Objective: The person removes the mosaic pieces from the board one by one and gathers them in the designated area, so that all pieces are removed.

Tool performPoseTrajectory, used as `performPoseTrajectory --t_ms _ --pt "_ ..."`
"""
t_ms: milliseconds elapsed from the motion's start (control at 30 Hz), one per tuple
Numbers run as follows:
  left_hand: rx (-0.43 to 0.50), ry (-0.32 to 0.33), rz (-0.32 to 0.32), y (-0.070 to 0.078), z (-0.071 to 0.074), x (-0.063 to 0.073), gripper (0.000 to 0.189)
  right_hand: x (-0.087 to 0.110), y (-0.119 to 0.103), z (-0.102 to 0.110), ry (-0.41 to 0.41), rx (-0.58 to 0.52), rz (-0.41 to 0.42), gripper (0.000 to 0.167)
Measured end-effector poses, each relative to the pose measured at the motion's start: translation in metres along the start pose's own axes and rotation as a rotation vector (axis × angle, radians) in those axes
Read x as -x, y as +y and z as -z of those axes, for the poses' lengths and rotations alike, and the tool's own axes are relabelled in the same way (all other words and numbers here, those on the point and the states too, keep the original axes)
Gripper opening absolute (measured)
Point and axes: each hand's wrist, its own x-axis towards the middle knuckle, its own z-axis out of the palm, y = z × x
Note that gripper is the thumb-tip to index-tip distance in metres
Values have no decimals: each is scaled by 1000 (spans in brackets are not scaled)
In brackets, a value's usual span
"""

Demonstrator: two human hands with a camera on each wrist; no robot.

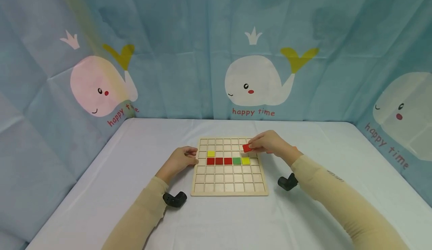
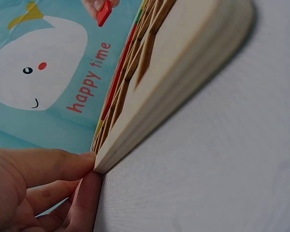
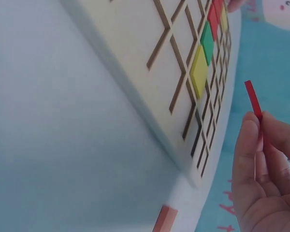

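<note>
A square wooden grid board [image 1: 229, 194] lies on the white table. One row holds three red tiles [image 1: 219, 161], then a green tile [image 1: 237, 161] and a yellow tile [image 1: 245, 160]; another yellow tile [image 1: 210, 154] sits just behind the leftmost red one. My left hand [image 1: 177, 160] grips the board's left edge, thumb [image 2: 70, 166] on its upper side and fingers against its side. Over the board's back right part, my right hand [image 1: 270, 143] pinches a thin red square tile [image 3: 252, 98] between thumb and fingertips, raised above the grid.
On the table right of the board, a reddish piece [image 3: 165, 220] lies partly hidden behind the right hand in the head view. Black wrist devices [image 1: 174, 199] hang at both sleeves. A blue whale-print curtain [image 1: 189, 88] stands behind the table's back edge.
</note>
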Motion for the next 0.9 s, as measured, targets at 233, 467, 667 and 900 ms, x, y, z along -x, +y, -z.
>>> performPoseTrajectory --t_ms 233,467,667,900 --pt "-5 0 -8 0 1 0 49 3 9 10 34 -18 27 33" --pt "-10 -5 -13 0 1 0 49 1 19 19 44 -61 23 37" --pt "-9 -6 -11 0 1 0 49 2 23 29 28 -96 6 41" --pt "3 -10 -9 -1 1 0 49 7 29 39 8 -96 22 44"
